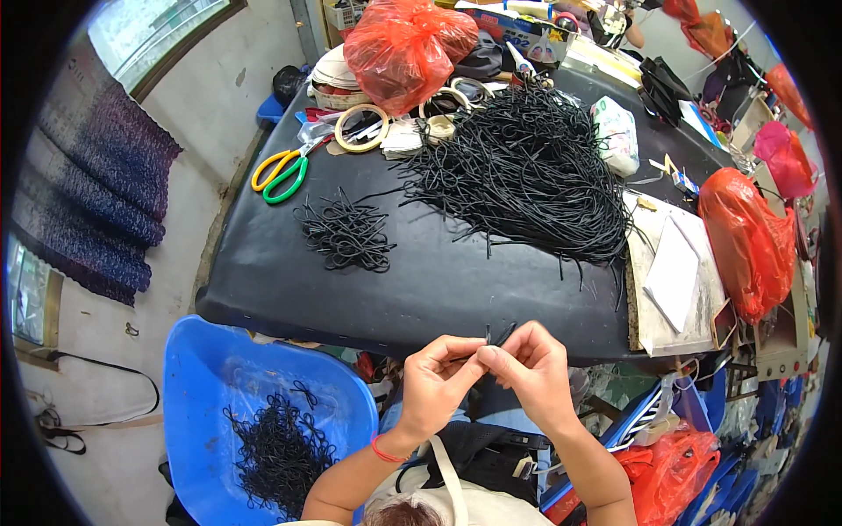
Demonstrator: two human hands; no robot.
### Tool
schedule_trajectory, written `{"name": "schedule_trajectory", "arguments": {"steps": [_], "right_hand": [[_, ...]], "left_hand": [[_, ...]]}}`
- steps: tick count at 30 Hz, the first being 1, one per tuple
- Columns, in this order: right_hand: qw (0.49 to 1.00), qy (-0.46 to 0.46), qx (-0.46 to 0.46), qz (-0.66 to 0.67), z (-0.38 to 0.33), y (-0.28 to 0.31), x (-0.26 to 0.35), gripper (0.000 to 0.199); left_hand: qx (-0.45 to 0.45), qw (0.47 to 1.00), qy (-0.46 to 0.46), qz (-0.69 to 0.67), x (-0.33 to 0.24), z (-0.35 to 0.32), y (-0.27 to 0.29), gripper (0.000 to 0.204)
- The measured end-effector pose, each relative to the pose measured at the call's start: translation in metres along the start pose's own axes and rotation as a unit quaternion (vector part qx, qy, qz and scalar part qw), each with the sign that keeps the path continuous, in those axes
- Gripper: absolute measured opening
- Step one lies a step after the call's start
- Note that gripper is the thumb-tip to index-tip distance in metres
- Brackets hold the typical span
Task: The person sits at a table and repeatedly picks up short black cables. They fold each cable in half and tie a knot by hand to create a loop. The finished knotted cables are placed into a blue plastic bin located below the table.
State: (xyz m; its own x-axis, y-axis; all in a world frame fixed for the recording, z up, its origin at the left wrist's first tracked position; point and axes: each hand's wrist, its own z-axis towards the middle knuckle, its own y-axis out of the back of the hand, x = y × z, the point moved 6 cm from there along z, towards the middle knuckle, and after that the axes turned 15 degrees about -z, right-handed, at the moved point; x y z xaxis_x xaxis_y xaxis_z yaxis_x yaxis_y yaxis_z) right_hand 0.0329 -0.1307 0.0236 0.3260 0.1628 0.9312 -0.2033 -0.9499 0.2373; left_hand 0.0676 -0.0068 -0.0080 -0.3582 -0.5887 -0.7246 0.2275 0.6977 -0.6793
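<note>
Two hands, left hand (pixel 431 383) and right hand (pixel 532 368), meet fingertip to fingertip, both pinched closed on a short black cord (pixel 497 334) at the black worktop's (pixel 421 289) near edge.

Both forearms rise from below, left hand (pixel 436 383) and right hand (pixel 531 368) pinched together, fingertips touching.
</note>
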Motion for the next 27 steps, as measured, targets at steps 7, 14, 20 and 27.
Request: {"name": "schedule_trajectory", "arguments": {"steps": [7, 14, 20, 27], "right_hand": [[0.996, 0.073, 0.021, -0.035, 0.006, 0.004, -0.01, 0.02], [0.995, 0.012, -0.038, 0.088, 0.005, 0.005, -0.013, 0.012], [0.999, -0.027, -0.002, -0.025, 0.0, 0.019, -0.026, 0.018], [0.998, -0.01, 0.05, 0.032, -0.004, 0.003, -0.02, 0.019]], "left_hand": [[0.091, 0.96, 0.088, 0.25, -0.015, 0.001, -0.01, 0.019], [0.141, 0.946, 0.068, 0.285, -0.015, -0.004, -0.02, 0.019], [0.141, 0.945, 0.092, 0.281, -0.016, 0.002, -0.01, 0.02], [0.134, 0.928, 0.207, 0.279, -0.003, -0.002, -0.006, 0.017]]}}
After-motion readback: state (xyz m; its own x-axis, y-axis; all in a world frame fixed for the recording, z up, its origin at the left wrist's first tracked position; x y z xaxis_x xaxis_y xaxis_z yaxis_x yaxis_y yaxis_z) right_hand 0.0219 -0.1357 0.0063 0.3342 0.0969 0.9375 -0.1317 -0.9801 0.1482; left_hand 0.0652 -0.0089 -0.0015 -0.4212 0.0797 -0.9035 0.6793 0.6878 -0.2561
